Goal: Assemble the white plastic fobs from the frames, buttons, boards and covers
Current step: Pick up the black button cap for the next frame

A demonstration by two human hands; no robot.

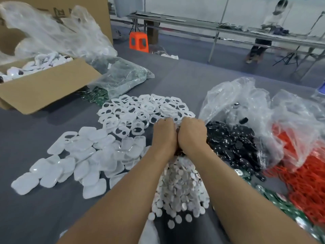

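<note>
My left hand (164,133) and my right hand (192,133) are pressed side by side at the middle of the grey table, fingers curled away from me around something small that I cannot make out. Beyond them lies a heap of white open frames (140,111). White solid covers (79,162) spread out to the left. Under my forearms sits a pile of small white round buttons (179,189). Green boards (284,206) lie at the right, and more green boards (98,98) lie by a bag at the back.
An open cardboard box (44,88) with white finished fobs stands at the back left, under crumpled plastic. Black parts (233,143) spill from a clear bag at the right, beside red cords (307,187). Across the aisle a person (269,27) sits at a long bench near an orange stool (139,42).
</note>
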